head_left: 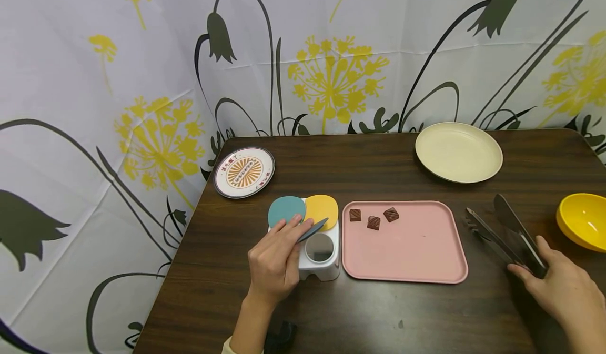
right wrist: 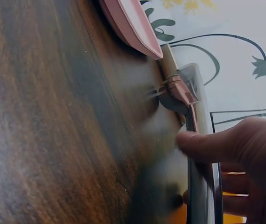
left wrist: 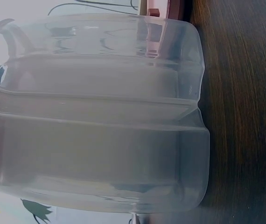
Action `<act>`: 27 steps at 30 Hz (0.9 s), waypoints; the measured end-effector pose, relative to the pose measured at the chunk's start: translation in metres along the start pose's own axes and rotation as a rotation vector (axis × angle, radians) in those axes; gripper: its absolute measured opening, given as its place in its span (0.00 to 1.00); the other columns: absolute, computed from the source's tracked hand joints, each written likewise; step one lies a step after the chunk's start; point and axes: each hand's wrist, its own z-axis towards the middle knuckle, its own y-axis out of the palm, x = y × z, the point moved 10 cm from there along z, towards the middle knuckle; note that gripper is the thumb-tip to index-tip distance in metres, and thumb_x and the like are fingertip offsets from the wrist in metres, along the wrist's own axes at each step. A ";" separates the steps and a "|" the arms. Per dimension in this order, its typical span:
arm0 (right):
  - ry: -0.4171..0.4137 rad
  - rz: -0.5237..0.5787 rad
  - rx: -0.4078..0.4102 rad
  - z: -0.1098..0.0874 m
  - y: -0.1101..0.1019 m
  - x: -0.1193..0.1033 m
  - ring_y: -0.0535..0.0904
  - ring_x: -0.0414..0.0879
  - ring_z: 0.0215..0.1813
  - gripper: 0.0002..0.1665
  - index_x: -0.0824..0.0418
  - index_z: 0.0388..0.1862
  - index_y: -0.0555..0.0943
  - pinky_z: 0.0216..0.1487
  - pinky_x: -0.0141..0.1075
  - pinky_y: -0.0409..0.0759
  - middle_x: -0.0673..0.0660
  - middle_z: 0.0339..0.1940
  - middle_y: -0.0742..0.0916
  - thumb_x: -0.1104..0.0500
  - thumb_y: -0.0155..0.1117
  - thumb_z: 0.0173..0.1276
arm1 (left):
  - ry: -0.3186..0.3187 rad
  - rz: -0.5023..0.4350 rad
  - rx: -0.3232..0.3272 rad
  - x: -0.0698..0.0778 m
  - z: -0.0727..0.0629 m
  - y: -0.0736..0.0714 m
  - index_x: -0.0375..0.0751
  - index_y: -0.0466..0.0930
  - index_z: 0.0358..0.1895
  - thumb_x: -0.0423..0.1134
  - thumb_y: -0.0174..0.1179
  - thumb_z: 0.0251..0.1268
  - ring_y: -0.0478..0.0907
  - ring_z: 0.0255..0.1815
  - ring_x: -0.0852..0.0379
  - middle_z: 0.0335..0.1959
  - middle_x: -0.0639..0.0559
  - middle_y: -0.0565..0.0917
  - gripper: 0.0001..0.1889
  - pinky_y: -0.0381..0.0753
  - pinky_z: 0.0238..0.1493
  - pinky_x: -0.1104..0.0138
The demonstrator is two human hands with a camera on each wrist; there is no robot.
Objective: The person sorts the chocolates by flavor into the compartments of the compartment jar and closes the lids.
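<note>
My left hand (head_left: 276,262) is at a white, translucent container (head_left: 326,271) with coloured lids. Its fingers hold up a grey-blue lid (head_left: 313,230), tilted on edge beside an uncovered round opening (head_left: 319,248). The teal lid (head_left: 286,210) and yellow lid (head_left: 324,209) lie flat behind. In the left wrist view the container's clear wall (left wrist: 91,154) fills most of the picture. On the right, my right hand (head_left: 561,285) grips serving tongs (head_left: 510,217) by the handle end, their arms spread apart and pointing away from me.
Three chocolates (head_left: 373,223) lie on a pink tray (head_left: 416,254) between the hands. A patterned plate (head_left: 244,173) sits at the back left, a cream plate (head_left: 459,152) at the back right. Yellow bowls (head_left: 584,222) stand right of the tongs. A printed cloth (head_left: 303,22) hangs behind.
</note>
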 end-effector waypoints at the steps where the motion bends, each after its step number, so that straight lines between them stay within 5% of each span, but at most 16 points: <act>1: 0.008 -0.003 -0.012 0.000 0.001 0.002 0.66 0.84 0.52 0.57 0.67 0.76 0.52 0.46 0.72 0.63 0.82 0.62 0.68 0.38 0.67 0.63 | -0.001 -0.003 0.000 0.000 0.000 0.000 0.36 0.84 0.52 0.38 0.47 0.74 0.86 0.46 0.49 0.46 0.48 0.87 0.16 0.80 0.52 0.53; 12: 0.032 0.009 -0.009 0.001 -0.001 0.005 0.67 0.84 0.48 0.51 0.68 0.73 0.60 0.42 0.69 0.65 0.85 0.58 0.70 0.39 0.67 0.63 | 0.005 -0.002 0.009 0.001 0.001 -0.001 0.36 0.84 0.51 0.39 0.47 0.75 0.86 0.46 0.49 0.45 0.48 0.88 0.16 0.81 0.51 0.53; 27: -0.001 0.114 0.156 -0.001 -0.020 -0.009 0.71 0.77 0.44 0.45 0.65 0.70 0.68 0.42 0.68 0.66 0.77 0.51 0.78 0.43 0.70 0.62 | -0.001 -0.004 0.009 0.001 0.002 -0.001 0.36 0.84 0.51 0.38 0.47 0.74 0.86 0.46 0.49 0.44 0.47 0.88 0.16 0.81 0.51 0.53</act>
